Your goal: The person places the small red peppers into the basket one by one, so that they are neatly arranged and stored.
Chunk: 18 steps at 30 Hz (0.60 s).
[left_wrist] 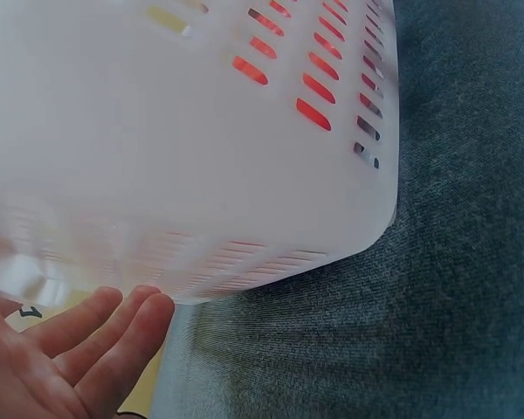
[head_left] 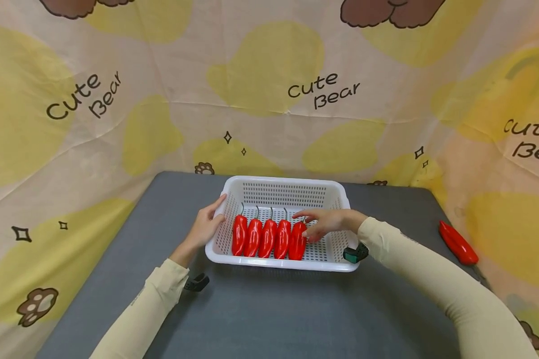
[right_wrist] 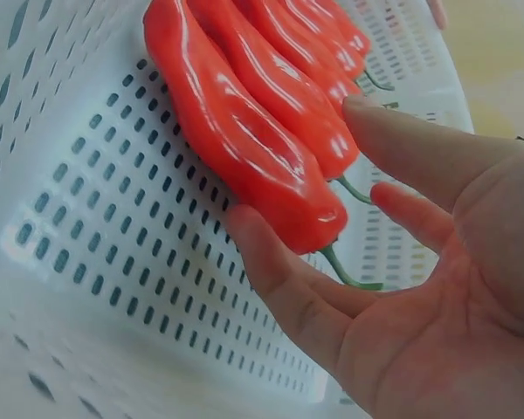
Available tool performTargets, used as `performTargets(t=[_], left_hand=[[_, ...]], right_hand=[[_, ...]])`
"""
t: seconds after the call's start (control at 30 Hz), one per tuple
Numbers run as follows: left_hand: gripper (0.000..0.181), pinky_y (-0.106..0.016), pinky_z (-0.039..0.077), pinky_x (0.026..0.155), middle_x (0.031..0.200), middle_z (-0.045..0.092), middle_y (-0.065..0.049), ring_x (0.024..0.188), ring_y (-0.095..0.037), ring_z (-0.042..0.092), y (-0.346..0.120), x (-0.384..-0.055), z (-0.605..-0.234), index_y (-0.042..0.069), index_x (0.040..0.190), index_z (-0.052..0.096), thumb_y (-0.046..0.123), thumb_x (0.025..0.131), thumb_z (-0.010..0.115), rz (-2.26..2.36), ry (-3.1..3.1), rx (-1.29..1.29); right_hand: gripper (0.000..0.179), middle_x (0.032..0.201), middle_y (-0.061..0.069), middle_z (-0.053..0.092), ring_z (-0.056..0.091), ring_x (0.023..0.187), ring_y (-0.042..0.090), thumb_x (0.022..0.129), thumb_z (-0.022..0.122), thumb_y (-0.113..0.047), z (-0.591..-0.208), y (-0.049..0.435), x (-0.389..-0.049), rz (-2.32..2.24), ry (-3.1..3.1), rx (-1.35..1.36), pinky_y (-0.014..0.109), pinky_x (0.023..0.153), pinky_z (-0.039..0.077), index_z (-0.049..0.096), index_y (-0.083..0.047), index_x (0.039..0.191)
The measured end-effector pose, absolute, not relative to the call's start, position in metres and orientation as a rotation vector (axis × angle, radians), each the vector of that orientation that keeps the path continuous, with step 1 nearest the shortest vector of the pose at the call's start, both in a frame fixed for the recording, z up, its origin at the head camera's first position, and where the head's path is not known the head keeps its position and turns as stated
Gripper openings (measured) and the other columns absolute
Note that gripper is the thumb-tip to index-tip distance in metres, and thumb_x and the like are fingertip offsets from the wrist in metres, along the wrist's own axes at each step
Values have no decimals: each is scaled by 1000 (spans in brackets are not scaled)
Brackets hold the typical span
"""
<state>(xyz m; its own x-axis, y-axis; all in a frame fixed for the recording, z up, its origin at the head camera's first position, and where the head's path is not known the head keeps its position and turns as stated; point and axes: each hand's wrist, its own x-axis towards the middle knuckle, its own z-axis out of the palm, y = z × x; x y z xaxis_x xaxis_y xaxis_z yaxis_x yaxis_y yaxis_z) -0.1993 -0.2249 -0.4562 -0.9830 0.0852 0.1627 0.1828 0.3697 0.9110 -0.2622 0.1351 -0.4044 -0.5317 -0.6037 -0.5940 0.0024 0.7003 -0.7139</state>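
Several glossy red peppers (head_left: 267, 238) with green stems lie side by side in a white plastic basket (head_left: 287, 266). At the basket's left end my left hand (head_left: 204, 227) grips the rim, thumb over it; its other fingers (left_wrist: 127, 349) lie along the outside wall in the left wrist view. My right hand (head_left: 328, 223) reaches inside over the rightmost pepper (head_left: 298, 242). In the right wrist view its fingers and thumb are spread about that pepper's stem end, one fingertip (right_wrist: 249, 229) right at the pepper's side, the thumb near the neighbouring pepper.
Another red pepper (head_left: 459, 243) lies near the right edge of the dark grey table (head_left: 269, 314). A patterned cloth (head_left: 265, 65) hangs behind the table and along both sides. The right part of the basket floor (right_wrist: 113, 253) shows bare perforated plastic.
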Motion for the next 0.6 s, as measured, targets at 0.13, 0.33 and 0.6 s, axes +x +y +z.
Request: performTargets(t=[0.13, 0.33, 0.6], left_hand=[[64, -50, 63, 77, 151, 46, -30, 111, -51, 64, -226, -200, -456, 9, 157, 36, 1, 95, 47, -1705, -2538, -244], [63, -48, 64, 76, 151, 46, -31, 108, -49, 65, -225, -200, -457, 9, 157, 36, 1, 95, 47, -1693, -2538, -241], [62, -48, 64, 73, 150, 48, -30, 105, -50, 67, -225, -199, -458, 12, 157, 37, 1, 96, 47, -1699, -2533, -239]], right_hand=[[75, 161, 21, 26, 63, 115, 27, 93, 68, -20, -400, 140, -263, -829, 2009, -467, 47, 105, 54, 31, -24, 158], [80, 162, 22, 27, 60, 123, 36, 93, 68, -24, -391, 151, -264, -869, 2047, -473, 53, 108, 51, 26, -22, 160], [74, 163, 25, 27, 56, 130, 45, 99, 59, -32, -376, 178, -265, -1028, 2079, -514, 56, 110, 48, 23, -15, 161]])
